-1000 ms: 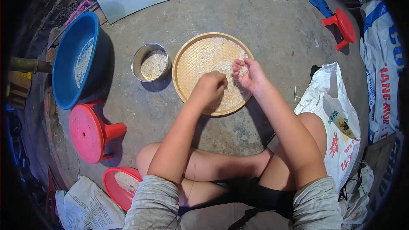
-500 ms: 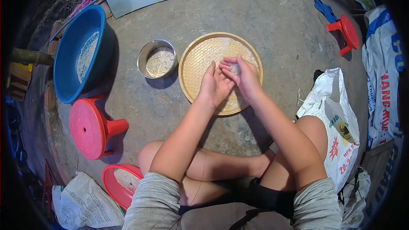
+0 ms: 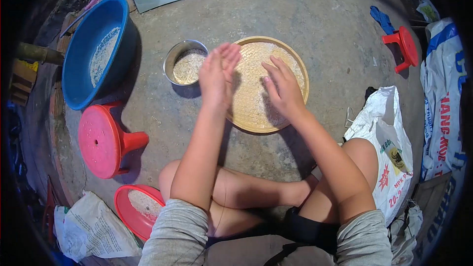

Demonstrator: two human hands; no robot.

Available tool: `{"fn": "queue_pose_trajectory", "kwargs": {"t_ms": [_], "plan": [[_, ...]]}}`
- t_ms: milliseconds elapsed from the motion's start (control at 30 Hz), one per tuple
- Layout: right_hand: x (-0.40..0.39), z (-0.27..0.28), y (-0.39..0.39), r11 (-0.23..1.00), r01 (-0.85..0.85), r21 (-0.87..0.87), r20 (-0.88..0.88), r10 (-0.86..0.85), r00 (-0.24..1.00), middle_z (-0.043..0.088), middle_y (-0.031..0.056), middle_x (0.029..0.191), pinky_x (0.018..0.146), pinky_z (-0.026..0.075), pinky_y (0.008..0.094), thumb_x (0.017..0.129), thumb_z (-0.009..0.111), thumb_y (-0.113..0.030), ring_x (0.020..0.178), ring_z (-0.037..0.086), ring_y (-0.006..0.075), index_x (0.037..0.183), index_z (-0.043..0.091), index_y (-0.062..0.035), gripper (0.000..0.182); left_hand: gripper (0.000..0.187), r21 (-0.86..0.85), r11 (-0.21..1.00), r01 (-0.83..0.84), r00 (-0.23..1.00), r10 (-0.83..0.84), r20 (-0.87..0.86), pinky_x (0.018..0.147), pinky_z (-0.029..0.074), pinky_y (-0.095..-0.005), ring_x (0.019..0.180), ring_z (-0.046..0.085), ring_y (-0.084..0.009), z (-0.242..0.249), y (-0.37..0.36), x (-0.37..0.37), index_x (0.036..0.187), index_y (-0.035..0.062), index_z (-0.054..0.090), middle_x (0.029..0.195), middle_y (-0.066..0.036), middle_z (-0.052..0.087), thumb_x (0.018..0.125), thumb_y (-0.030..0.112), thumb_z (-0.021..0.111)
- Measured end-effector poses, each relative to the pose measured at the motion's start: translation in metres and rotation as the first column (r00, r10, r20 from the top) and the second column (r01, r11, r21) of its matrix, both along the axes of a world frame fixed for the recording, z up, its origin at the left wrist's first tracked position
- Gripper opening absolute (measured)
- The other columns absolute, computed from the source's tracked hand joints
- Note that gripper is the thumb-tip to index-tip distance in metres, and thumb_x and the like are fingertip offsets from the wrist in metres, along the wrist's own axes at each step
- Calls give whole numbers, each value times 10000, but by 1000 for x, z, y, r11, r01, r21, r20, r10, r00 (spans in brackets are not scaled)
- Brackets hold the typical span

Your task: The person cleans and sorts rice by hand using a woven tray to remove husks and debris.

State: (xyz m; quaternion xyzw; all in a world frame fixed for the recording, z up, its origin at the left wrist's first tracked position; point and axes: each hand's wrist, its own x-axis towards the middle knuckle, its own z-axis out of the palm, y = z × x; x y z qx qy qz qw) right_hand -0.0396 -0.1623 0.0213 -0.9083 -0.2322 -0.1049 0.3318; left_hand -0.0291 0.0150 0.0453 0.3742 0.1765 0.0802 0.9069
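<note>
On the grey concrete floor (image 3: 335, 44), taking the woven tray as the dial's centre and twelve as farthest from the seated person, I see at half past nine a deep, round blue plastic basin (image 3: 84, 56), tipped on its side edge, pale meal inside. Toward half past eight stands a round-topped red plastic stool (image 3: 98, 143). A crumpled white printed bag (image 3: 96, 229) lies at half past seven, with a shallow red plastic basin (image 3: 127, 213) just beside it, whitish meal inside.

Nearer, between nine and ten, a round, shiny metal pot (image 3: 170, 64) holds pale, flaky grain. The left hand (image 3: 216, 79) is raised between pot and tray, fingers extended and close together, the palm turned toward three; I cannot tell whether anything lies in it. Next comes the round, yellowish woven tray (image 3: 251, 66) itself, flat on the floor, scattered with whitish grains (image 3: 291, 55), thicker toward two o'clock.

Over its right half is the right hand (image 3: 283, 87), fingers loosely spread, thumb apart, gripping nothing I can see, though the palm's underside is hidden. At four, a white printed sack (image 3: 382, 123) slumps beside the knee; at half past two stands a small red plastic stool (image 3: 407, 47).
</note>
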Motion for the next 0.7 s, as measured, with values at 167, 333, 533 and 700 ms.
{"fn": "queue_pose_trajectory", "kwargs": {"t_ms": [167, 333, 533, 700], "plan": [[2, -22, -18, 998, -51, 32, -142, 55, 988, 573, 183, 1138, 919, 446, 416, 847, 597, -97, 1087, 533, 352, 1082, 611, -8, 252, 337, 198, 970, -140, 987, 153, -49, 964, 501, -356, 1123, 581, -320, -13, 61, 9, 1188, -140, 473, 1202, -267, 546, 1004, 131, 392], [-2, -24, -18, 984, -163, -75, -15, 162, 987, 575, 149, 987, 815, 476, 377, 799, 638, -67, 938, 558, 310, 972, 616, -3, 186, 310, 534, 842, -76, 943, 235, -236, 929, 478, -355, 1151, 578, -281, -21, 83, 7, 1156, -64, 574, 1181, -199, 597, 979, 156, 445], [0, -31, -18, 989, -137, -59, -125, 129, 984, 580, 138, 886, 770, 480, 391, 802, 625, -38, 866, 564, 324, 864, 600, -7, 75, 274, 830, 555, 55, 976, 144, -161, 832, 467, -304, 969, 595, -178, -9, 51, 1, 1127, 57, 634, 1057, -90, 646, 963, 219, 487], [6, 10, -4, 990, 26, 140, -236, 7, 972, 613, 139, 830, 697, 495, 347, 803, 642, -33, 762, 614, 264, 849, 636, 10, 64, 341, 354, 920, 166, 985, -136, -108, 833, 459, -301, 928, 561, -168, -12, -15, -7, 1093, 29, 616, 1080, -97, 605, 987, 305, 445]]}}
